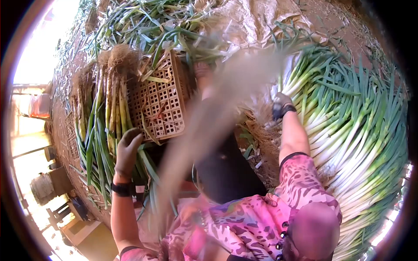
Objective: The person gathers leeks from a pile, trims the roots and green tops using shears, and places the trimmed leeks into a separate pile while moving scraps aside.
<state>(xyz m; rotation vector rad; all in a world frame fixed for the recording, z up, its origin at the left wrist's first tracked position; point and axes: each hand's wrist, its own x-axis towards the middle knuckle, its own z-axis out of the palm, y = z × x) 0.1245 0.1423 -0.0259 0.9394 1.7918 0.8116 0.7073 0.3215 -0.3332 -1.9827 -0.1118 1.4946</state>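
My left hand (127, 152), in a brownish glove, is raised beside a bundle of green onions (114, 98) that stand roots up against the crate. Its thumb is apart from the fingers, and nothing shows between them. On the other side, my right hand (282, 104), in a grey glove with a dark cuff, is closed at the pale stems of some green onions (297, 81) at the edge of a large pile. Its fingertips are partly hidden. A blurred brownish strip (204, 126) crosses the middle of the view, close to the camera.
A plastic crate (159, 102) with a square-holed face is at left centre. A wide pile of green onions (348, 126) fills the right side. Loose leaves (143, 21) and a pale crumpled sheet (252, 19) lie at the top. A cardboard box (89, 241) is at lower left.
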